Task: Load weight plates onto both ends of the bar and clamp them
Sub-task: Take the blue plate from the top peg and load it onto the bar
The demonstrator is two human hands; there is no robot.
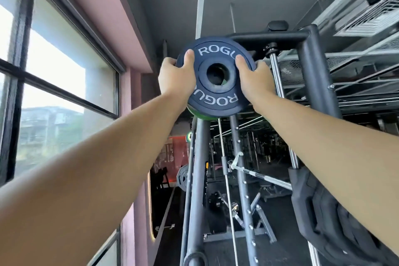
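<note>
- both arms raised, a person holds a dark blue rogue weight plate [216, 100] face-on, high up against the top of a grey rack [197, 168].
- the left hand [176, 77] grips the plate's left rim, thumb curled over the face, fingers hidden behind.
- the right hand [253, 80] grips the right rim the same way.
- a green plate [201, 116] sits just behind, its edge showing below; whether either is on a bar cannot be told.
- black plates [319, 211] are stored on the rack's lower right side.
</note>
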